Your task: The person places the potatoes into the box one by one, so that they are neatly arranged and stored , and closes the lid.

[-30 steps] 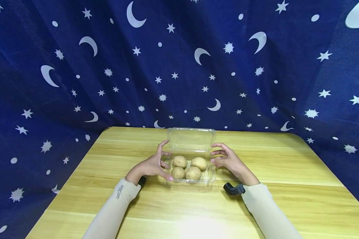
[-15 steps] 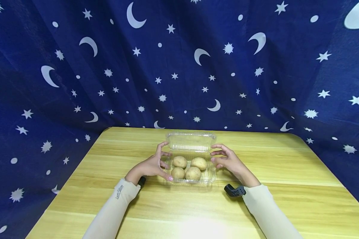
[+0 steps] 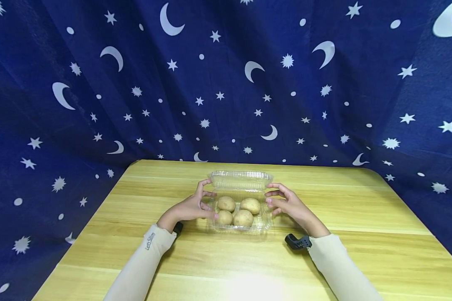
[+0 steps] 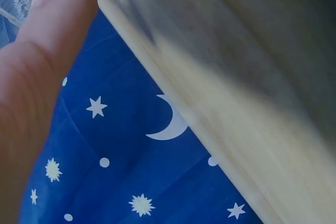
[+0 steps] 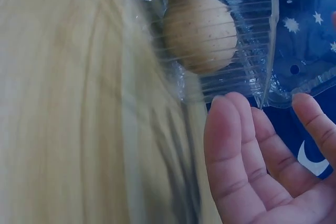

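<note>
A clear plastic clamshell box (image 3: pixel 261 223) sits mid-table in the head view, holding several potatoes (image 3: pixel 243 218). Its hinged lid (image 3: pixel 241 179) stands raised at the back, leaning toward me. My left hand (image 3: pixel 190 207) spans the box's left side, index fingertip at the lid's edge and thumb over the front-left rim. On the other side, my right hand (image 3: pixel 290 204) has its fingers extended, index at the lid's right corner and thumb by the side wall. In the right wrist view, those fingertips meet the ribbed wall and lid edge. The left wrist view mostly hides the left fingers.
The box rests on a wooden table (image 3: pixel 324 267) with a light glare at its near edge. Behind and beside it hangs a dark blue curtain (image 3: pixel 226 75) printed with moons and stars. Each wrist wears a black band (image 3: pixel 298 241).
The lid has tilted forward and lower, toward me. My left thumb has risen from the front corner to the rim. My right index has followed the lid slightly; box and potatoes stay put.
</note>
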A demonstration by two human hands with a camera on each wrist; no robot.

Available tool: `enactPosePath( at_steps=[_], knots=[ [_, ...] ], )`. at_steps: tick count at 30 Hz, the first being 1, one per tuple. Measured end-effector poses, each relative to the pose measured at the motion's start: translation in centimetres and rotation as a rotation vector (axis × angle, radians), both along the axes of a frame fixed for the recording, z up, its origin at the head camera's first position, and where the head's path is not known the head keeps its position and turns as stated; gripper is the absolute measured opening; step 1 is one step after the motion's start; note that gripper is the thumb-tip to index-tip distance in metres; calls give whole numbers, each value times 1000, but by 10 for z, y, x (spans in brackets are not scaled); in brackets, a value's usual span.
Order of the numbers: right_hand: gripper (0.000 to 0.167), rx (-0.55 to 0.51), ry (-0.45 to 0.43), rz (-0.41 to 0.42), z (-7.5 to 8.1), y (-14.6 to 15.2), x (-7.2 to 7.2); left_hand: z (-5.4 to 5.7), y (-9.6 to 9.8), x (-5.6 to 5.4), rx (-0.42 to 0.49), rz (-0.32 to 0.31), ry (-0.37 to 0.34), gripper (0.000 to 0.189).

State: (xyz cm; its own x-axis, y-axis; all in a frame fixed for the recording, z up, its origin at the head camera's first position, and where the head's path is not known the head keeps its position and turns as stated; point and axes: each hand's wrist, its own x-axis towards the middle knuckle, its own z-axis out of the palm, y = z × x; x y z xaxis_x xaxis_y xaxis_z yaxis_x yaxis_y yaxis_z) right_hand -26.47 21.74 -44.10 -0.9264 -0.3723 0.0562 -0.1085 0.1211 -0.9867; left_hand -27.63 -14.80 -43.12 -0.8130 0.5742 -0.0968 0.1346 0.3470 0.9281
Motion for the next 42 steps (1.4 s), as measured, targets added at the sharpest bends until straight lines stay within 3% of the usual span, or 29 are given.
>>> enactPosePath(
  at_steps=[10, 16, 35, 42],
  knots=[
    [50, -14, 73, 56, -1, 3, 2, -3, -1, -4, 68, -16, -46, 73],
    [54, 27, 82, 57, -1, 4, 3, -4, -3, -5, 62, 5, -33, 73],
    [72, 142, 117, 22, 12, 2, 9, -1, -6, -5, 86, -8, -21, 77],
    [63, 151, 107, 18, 12, 0, 9, 1, -6, -3, 70, 8, -48, 66]
  ],
)
